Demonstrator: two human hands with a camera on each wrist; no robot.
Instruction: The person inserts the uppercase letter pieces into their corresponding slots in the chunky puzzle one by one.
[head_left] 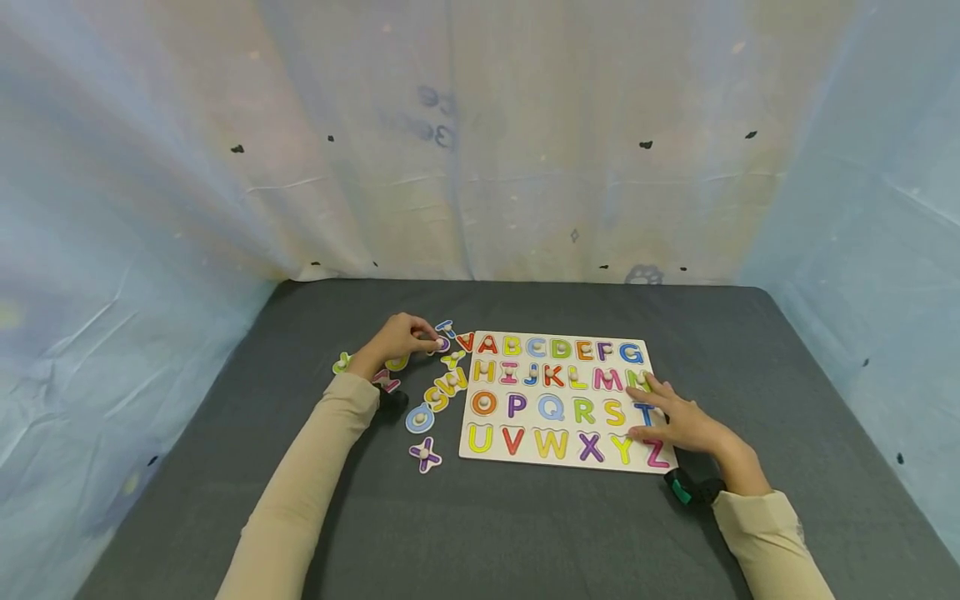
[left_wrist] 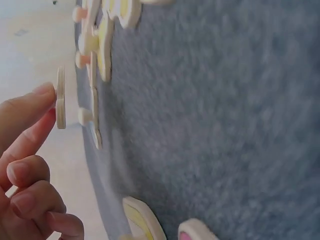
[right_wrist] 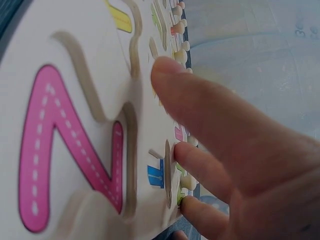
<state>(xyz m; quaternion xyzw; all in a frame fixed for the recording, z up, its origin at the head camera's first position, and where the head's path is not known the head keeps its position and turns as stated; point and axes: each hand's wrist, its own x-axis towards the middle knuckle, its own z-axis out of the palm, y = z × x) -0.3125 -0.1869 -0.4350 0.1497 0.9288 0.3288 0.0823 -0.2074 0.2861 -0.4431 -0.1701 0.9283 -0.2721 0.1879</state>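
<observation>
My left hand (head_left: 403,337) pinches a small purple letter piece (head_left: 444,344) by its knob, left of the alphabet board. In the left wrist view the piece (left_wrist: 61,97) shows edge-on, raised off the cloth, between thumb and forefinger; the other fingers curl loosely. My right hand (head_left: 682,419) rests on the right side of the wooden alphabet board (head_left: 562,423) with fingers spread, near the N, T and Z places. The pink Z recess (right_wrist: 35,150) lies bare in the right wrist view. Knobbed letters sit in the upper rows.
Loose letters lie left of the board: a red V (head_left: 466,342), a blue T (head_left: 446,328), a yellow Y (head_left: 453,360), a yellow W (head_left: 452,382), a yellow S (head_left: 437,399), a blue Q (head_left: 420,419) and a purple X (head_left: 425,455). Others lie by the left wrist.
</observation>
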